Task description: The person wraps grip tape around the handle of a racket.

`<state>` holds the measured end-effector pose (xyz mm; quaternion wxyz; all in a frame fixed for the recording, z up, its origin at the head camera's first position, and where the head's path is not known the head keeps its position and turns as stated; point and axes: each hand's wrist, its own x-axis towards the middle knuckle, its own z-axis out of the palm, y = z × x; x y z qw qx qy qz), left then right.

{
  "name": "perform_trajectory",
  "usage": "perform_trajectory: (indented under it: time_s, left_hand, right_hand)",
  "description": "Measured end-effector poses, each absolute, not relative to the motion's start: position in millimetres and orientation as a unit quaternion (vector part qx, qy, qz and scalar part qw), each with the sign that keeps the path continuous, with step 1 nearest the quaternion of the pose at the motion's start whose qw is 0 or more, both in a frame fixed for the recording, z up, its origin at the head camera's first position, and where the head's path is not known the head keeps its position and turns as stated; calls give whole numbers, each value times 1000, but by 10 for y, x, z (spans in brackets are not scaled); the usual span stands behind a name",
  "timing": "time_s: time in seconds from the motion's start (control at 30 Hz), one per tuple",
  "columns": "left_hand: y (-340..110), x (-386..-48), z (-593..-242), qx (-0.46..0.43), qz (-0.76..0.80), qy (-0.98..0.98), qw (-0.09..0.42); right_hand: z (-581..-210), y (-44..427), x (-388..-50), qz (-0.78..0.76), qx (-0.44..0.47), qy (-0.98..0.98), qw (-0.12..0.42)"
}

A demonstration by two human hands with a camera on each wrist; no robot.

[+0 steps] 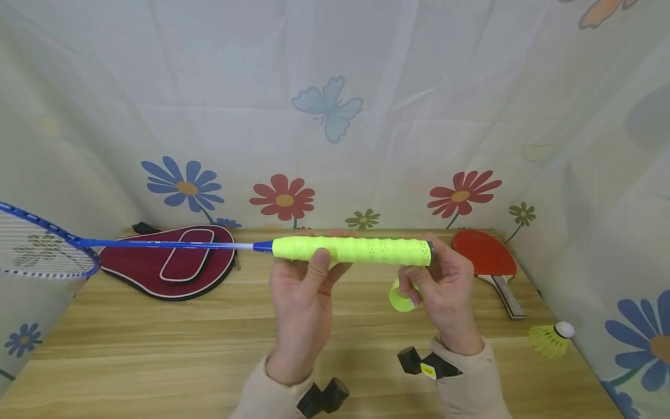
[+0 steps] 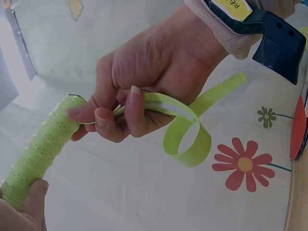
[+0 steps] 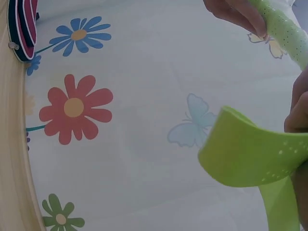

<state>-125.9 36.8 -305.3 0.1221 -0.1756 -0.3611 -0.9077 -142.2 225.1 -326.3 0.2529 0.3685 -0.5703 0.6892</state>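
Observation:
A blue badminton racket [image 1: 173, 245] lies level above the table, its strung head at the left. Yellow-green perforated grip tape [image 1: 374, 250] wraps its handle in overlapping turns up to the dark butt end. My left hand [image 1: 306, 291] holds the handle from below, thumb across the front. At the butt end, my right hand [image 1: 445, 285] pinches the loose tape between thumb and fingers. The tape's free end [image 2: 190, 144] hangs in a curl below the right hand, partly hidden by it in the head view. In the right wrist view, the loose tape loop [image 3: 245, 154] appears close up.
A maroon paddle case [image 1: 141, 265] lies at the back left of the wooden table [image 1: 173, 349]. At the right are a red table tennis paddle [image 1: 484, 256] and a yellow shuttlecock [image 1: 551, 340]. A flowered curtain [image 1: 335, 52] stands behind and on both sides.

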Motion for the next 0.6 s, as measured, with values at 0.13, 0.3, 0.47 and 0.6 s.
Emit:
perform_trajectory:
  time_s: [0.13,0.3,0.47,0.6]
  left_hand:
    - [367,-1265,-3059,-172,-908,-362,119]
    - [365,-1257,-3070,-171,-907,-365,122]
    - [346,-1256,-3048,-157,-906,-371,128]
    - [338,-1264,-3038,-145,-911,-369,116]
  right_hand:
    - [-3271,2243,-1448,677,367,-570,286]
    - [-3278,2233,-1447,637,362,-594,331]
    - [-3281,2215,-1443,622,358,-606,343]
    - [-3285,2195,-1448,629,360,-596,346]
